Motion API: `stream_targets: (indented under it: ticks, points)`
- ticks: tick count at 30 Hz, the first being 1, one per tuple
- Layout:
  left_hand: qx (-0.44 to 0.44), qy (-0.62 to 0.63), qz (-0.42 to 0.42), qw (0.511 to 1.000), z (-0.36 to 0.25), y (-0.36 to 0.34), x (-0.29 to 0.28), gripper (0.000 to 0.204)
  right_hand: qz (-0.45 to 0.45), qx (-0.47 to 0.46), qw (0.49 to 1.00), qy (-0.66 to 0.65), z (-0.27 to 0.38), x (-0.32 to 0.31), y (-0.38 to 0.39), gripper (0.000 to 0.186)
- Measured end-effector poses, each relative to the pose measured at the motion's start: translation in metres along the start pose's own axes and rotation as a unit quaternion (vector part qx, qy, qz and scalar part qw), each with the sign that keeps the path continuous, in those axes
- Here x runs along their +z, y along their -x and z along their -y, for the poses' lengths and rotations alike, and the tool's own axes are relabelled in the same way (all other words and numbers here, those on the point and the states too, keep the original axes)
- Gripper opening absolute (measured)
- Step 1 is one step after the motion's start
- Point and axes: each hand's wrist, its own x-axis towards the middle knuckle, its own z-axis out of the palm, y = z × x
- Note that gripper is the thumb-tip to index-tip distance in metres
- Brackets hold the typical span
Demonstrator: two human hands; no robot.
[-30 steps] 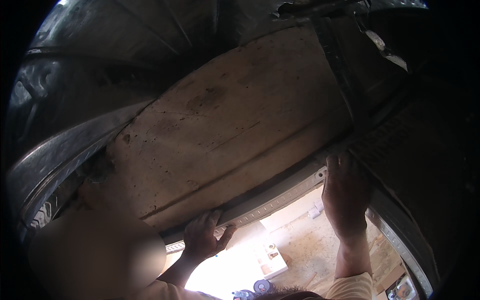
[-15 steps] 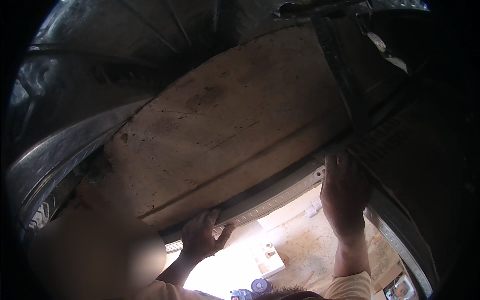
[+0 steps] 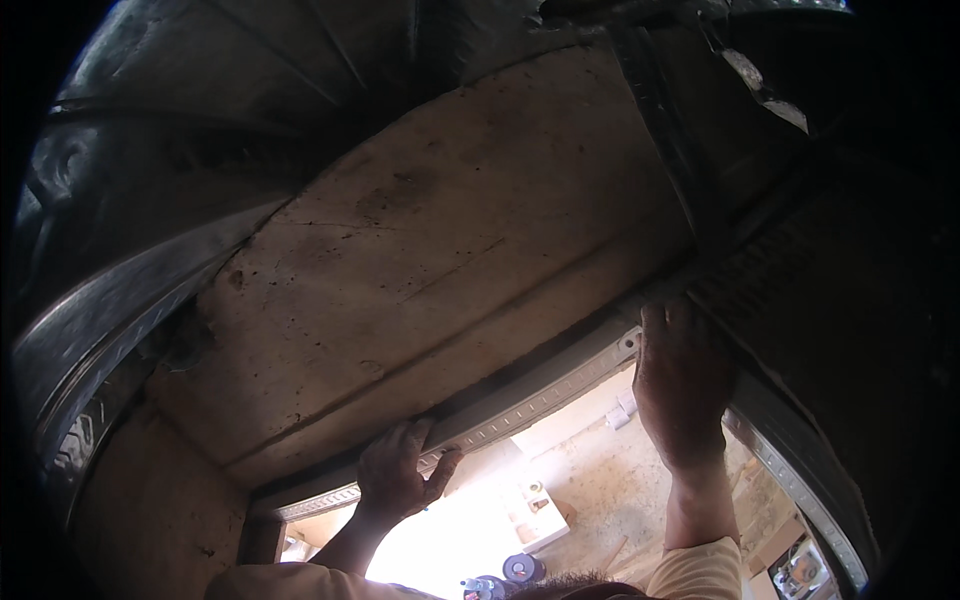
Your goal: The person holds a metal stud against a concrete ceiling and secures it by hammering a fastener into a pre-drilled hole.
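A pale perforated metal channel edges a bright opening below me and slants up to the right. My left hand grips this channel near its left part, fingers over the upper side and thumb against the lower lip. At the right corner of the opening, my right hand is closed over the frame, its fingertips hooked over the top edge beside a small hole in the channel. What lies under the right palm is hidden. Both forearms rise out of the opening, the right one with a light sleeve.
A stained brown wall stands beyond the channel. Shiny dark metal sheeting curves at the left. A dark metal strip runs up the wall; a dark board lies right. Below are a white compartmented tray and a dark round roll.
The view has shifted slightly, while both hands keep their hold on the frame. A blurred rounded shape at the lower left is gone, exposing the channel's left corner and the wall there.
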Motion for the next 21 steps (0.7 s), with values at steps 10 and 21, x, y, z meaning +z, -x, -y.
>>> stream_targets:
  ticks: [10,21]
  points:
    - [0.017,-0.004,-0.005,1.0,0.0039,0.0021,0.0032,0.05,-0.004,-0.003,1.0,0.001,-0.0009,0.0009,-0.0006,0.01]
    - [0.011,0.001,-0.006,1.0,0.0035,0.0019,0.0026,0.051,-0.013,-0.012,1.0,-0.008,-0.0014,0.0026,0.0004,0.013]
